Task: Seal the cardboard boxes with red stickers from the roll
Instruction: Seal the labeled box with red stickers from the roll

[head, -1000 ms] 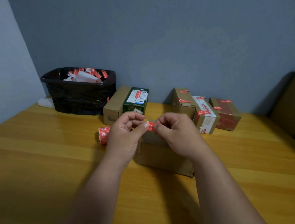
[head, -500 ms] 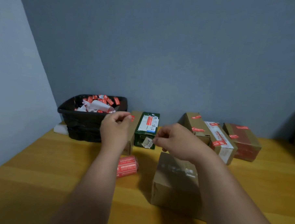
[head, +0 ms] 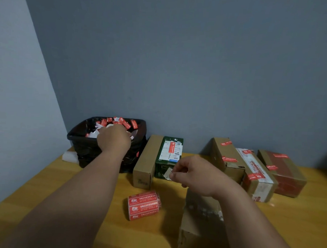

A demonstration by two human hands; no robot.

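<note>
My left hand (head: pixel 114 138) reaches over the black bin (head: pixel 83 148) at the back left. Its fingers point down into the bin and are hidden, so I cannot tell what they hold. My right hand (head: pixel 196 174) hovers above the plain cardboard box (head: pixel 198 219) and pinches a small sticker (head: pixel 167 174) whose pale side faces me. The roll of red stickers (head: pixel 143 205) lies on its side on the wooden table (head: pixel 44 184), left of that box.
The bin is full of red and white sticker scraps. A brown box (head: pixel 144 160) and a green box (head: pixel 168 157) stand beside it. Three boxes with red stickers (head: pixel 226 158), (head: pixel 256 176), (head: pixel 282 172) sit at the back right. A white lump (head: pixel 69 156) lies left of the bin.
My hands parted in front of me. The left hand travelled back and left to the bin; the right stayed over the box with the small sticker. The camera tilted up.
</note>
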